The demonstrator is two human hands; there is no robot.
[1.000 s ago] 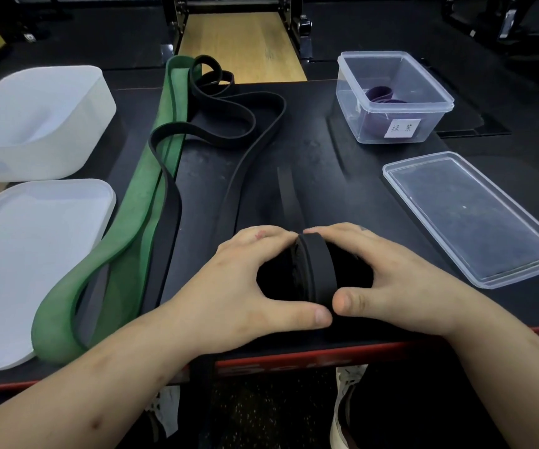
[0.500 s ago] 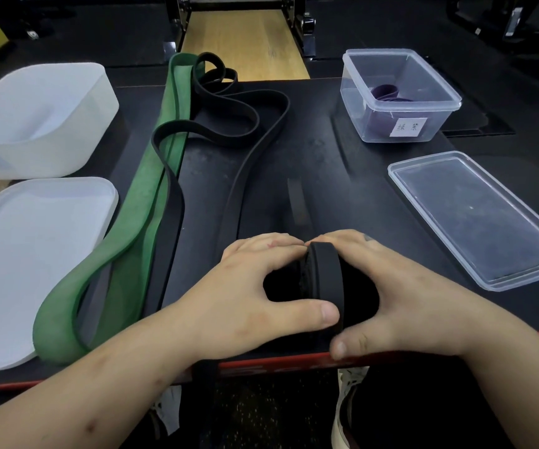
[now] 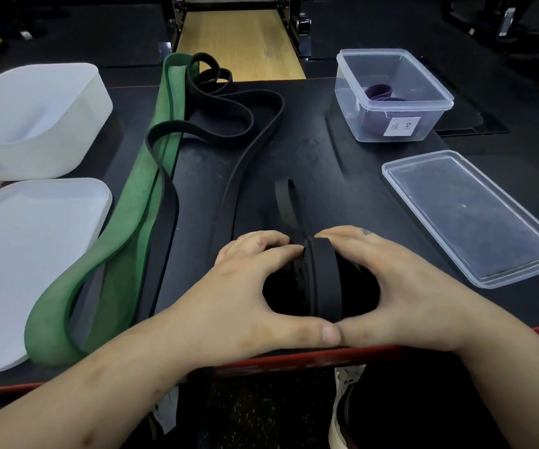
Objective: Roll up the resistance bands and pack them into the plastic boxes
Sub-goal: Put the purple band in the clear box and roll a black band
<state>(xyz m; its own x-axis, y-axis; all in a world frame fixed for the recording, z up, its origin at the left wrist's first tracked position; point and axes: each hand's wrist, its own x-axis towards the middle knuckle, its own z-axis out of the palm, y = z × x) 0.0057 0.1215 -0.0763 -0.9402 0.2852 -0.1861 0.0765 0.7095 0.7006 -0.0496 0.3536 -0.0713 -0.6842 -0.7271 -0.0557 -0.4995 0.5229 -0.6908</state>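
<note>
At the near table edge, the left hand [image 3: 245,286] and right hand [image 3: 401,280] each curl round a side of a fat black roll [image 3: 321,280], thumbs meeting in front. Only a short tail [image 3: 286,202] lies flat beyond it, so this band looks nearly wound. A matte black band [image 3: 245,124] and a wide, dull green band [image 3: 138,222] snake loose on the left, unrolled. Frosted white lid [image 3: 35,254] and tub [image 3: 35,118] wait there. Far right, a clear box [image 3: 391,128] holds a purple band [image 3: 378,92].
</note>
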